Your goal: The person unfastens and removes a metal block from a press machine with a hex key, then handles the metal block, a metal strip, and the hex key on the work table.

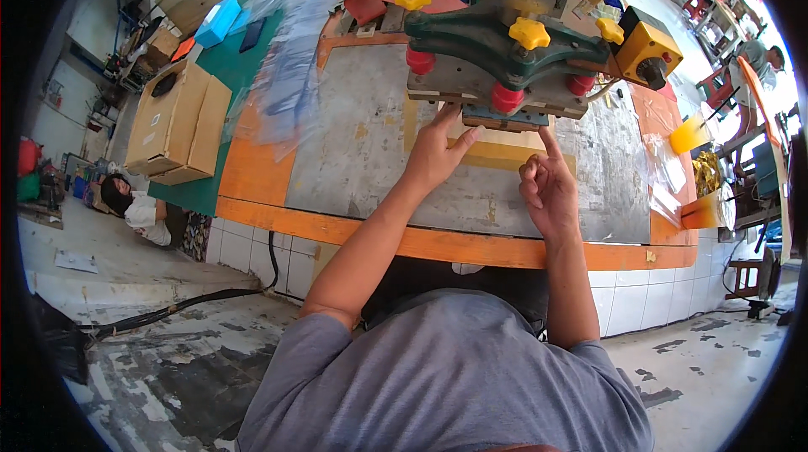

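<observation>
Wooden-edged block [505, 122] sits beneath the press head [497, 38], between the left hand [433, 151], thumb spread, and right hand [551, 187], index extended; whether either grip holds it, I cannot tell. Steadying both ends evenly, fingers clear of its underside, seems best.

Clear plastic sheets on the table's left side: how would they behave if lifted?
The clear plastic sheets look likely to flop, since they appear thin and wrinkled. Their glossy sheen suggests slipperiness, and loosely overlapping edges hint they may slide apart.
</observation>
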Motion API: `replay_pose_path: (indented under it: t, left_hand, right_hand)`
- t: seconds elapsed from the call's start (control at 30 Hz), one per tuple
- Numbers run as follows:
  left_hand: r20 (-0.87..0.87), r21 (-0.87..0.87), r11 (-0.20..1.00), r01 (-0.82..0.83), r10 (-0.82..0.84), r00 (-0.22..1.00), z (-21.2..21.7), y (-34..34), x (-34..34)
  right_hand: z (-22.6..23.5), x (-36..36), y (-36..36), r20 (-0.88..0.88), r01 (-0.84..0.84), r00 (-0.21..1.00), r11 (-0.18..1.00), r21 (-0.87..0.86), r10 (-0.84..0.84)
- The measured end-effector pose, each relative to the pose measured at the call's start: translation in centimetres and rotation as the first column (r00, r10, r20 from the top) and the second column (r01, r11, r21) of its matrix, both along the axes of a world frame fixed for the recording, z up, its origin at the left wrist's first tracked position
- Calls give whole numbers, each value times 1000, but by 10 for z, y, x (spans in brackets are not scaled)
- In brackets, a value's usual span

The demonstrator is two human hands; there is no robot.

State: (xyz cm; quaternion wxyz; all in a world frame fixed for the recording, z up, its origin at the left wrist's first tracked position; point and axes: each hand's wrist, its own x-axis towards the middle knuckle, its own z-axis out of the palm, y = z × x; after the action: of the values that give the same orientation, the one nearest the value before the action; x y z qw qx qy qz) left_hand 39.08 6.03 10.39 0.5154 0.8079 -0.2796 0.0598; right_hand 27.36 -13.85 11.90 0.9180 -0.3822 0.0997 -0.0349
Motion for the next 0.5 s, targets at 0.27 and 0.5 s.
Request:
replay_pose_path:
  t: [0.27, 0.5]
  left_hand:
    - [-66, -62, 998, -8, 4, 998, 11, 2, -2]
    - [27, -38, 999, 22, -21, 999, -4, -1, 4]
  right_hand:
    - [3, -1, 3, 23, -36, 999, 998, 42, 35]
    - [-4, 3, 0, 84, -20, 996, 990, 137, 9]
